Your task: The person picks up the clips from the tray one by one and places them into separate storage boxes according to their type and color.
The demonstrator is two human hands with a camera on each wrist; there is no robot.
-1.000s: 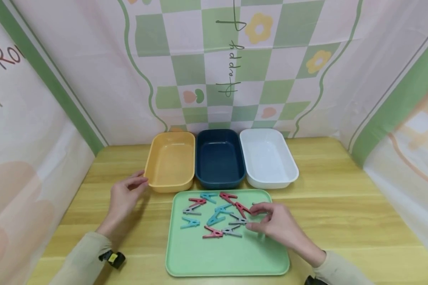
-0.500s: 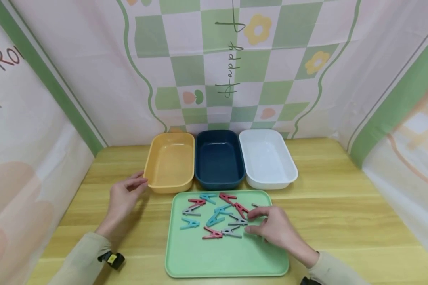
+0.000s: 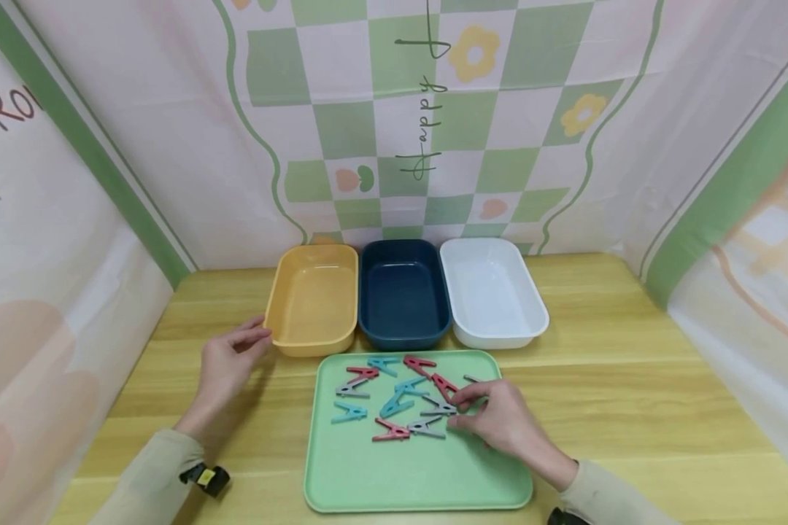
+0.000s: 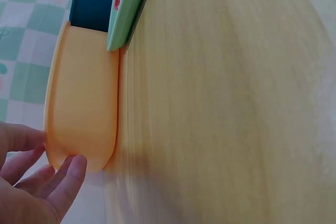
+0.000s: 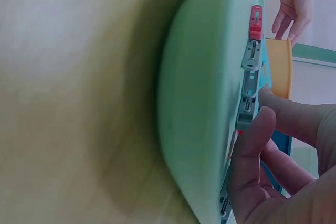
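Note:
My left hand (image 3: 230,364) rests its fingertips at the near left corner of the yellow tray (image 3: 315,299); in the left wrist view its fingers and thumb are spread around that corner. Over the right part of the green tray (image 3: 368,481), my right hand (image 3: 505,419) has thumb and index finger parted beside a grey clothespin (image 3: 438,408). Red clothespins (image 3: 391,430), blue clothespins (image 3: 350,412) and more grey clothespins (image 3: 427,428) lie scattered there. One grey clothespin (image 3: 471,378) is partly hidden behind the right hand.
Beside the yellow tray stand a dark blue tray (image 3: 405,295) and a white tray (image 3: 495,292), in one row behind the green one. All are on a wooden table (image 3: 604,350). Patterned cloth (image 3: 460,168) hangs at the back and both sides.
My right hand has shifted slightly left and its fingertips have come nearer to the grey clothespin. The left hand stays at the yellow tray. The clothespins lie as before.

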